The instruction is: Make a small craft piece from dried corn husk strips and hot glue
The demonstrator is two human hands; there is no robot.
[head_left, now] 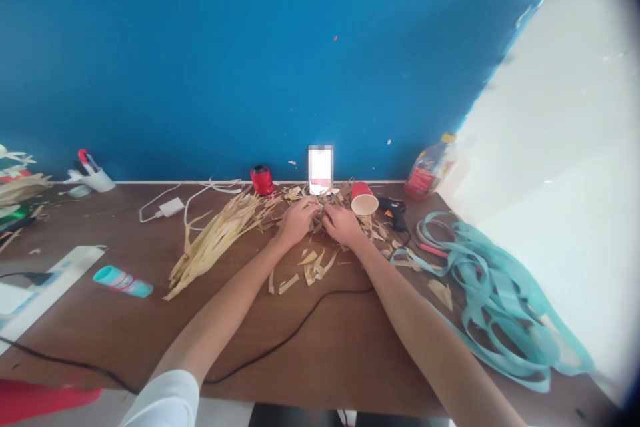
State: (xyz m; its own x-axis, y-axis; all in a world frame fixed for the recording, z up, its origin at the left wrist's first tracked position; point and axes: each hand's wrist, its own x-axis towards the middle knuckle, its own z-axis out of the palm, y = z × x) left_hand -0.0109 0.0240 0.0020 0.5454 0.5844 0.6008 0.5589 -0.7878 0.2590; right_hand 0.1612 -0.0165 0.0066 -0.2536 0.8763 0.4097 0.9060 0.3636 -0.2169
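Brown surface (330, 353) below; forearms (240, 280) stretch forward, converging; left hand (298, 220) and right hand (343, 223) nearly meet over husk scraps (314, 268); fingers (311, 203) curled; whether clamped, I cannot tell.

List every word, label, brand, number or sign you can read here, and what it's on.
No text can be read for certain.
Red label on the clear bottle: lettering too blurred.
Markings on the teal tube: too small and blurred.
Bright upright panel by the wall: pixelated, unreadable.
Black glue gun: orange patch, no legible lettering.
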